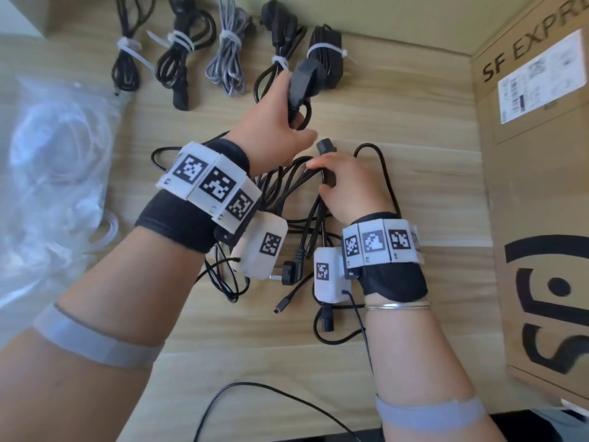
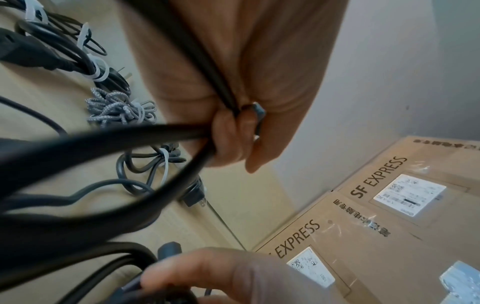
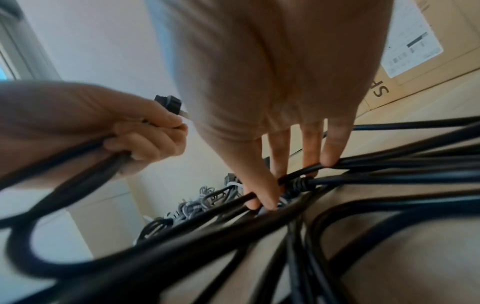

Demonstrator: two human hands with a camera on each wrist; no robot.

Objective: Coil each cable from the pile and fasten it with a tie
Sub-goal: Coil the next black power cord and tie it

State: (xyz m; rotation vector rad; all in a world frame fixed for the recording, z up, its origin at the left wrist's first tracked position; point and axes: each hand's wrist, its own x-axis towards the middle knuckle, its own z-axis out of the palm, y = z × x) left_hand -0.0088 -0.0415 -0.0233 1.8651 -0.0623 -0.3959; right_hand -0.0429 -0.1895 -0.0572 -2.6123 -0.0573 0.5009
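Note:
My left hand [image 1: 274, 122] is raised above the table and grips a black power cable just below its plug [image 1: 304, 79]; the cable [image 2: 135, 133] runs from the curled fingers [image 2: 228, 142] down to the pile. The loose pile of black cables [image 1: 296, 199] lies in the middle of the wooden table [image 1: 424, 193]. My right hand [image 1: 347, 183] is down on the pile and pinches one black cable [image 3: 363, 162] between thumb and fingers [image 3: 332, 152], beside a black connector [image 1: 326, 145]. My left hand [image 3: 145, 135] also shows in the right wrist view.
Several coiled bundles [image 1: 226, 55] with white ties lie in a row along the table's far edge. A clear plastic bag of white ties [image 1: 57, 161] sits at the left. SF Express cardboard boxes [image 1: 535, 186] stand at the right. Loose plug ends [image 1: 291, 272] lie near my wrists.

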